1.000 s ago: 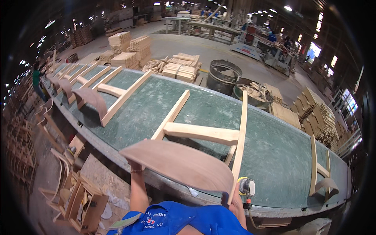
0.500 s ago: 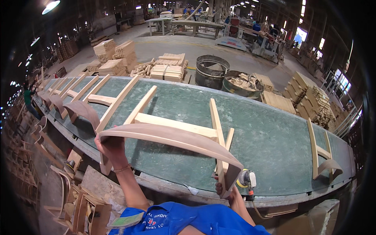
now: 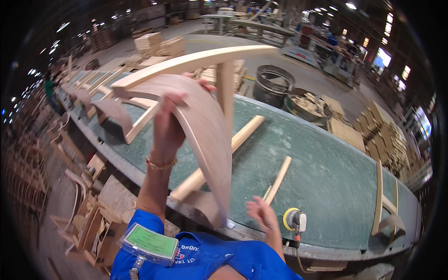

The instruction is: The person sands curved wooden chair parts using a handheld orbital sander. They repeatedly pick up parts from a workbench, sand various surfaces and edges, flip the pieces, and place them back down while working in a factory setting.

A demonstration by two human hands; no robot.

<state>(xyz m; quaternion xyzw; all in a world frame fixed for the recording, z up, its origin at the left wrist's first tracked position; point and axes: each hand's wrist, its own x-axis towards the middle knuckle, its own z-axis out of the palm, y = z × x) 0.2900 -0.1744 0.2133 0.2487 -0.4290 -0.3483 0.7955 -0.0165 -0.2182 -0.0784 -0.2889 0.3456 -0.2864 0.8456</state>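
My left hand (image 3: 169, 123) grips a chair frame by its curved brown back panel (image 3: 205, 121), thumb on the near edge, fingertips showing past the far edge. The frame is lifted and tilted above the green bench, its pale curved leg (image 3: 196, 61) uppermost and a crosspiece (image 3: 226, 88) running down from it. Off the frame, my right hand (image 3: 264, 214) is somewhat blurred, with its fingers apart and nothing visible in them. Just beyond it, a pale wooden strip (image 3: 280, 177) lies on the bench. A yellow-rimmed orbital sander (image 3: 295, 219) sits right of that hand.
Similar chair frames (image 3: 109, 112) line the left part of the green-topped bench (image 3: 322, 186), and another frame (image 3: 387, 205) stands at its right end. Beyond it are a black drum (image 3: 273, 86), a bin of offcuts (image 3: 308, 105) and stacked boards (image 3: 380, 133). A hose trails from the sander.
The chair frame has swung up and turned, its right end coming round toward me. My right hand has let go of it; my left has risen with the panel. The view has shifted slightly.
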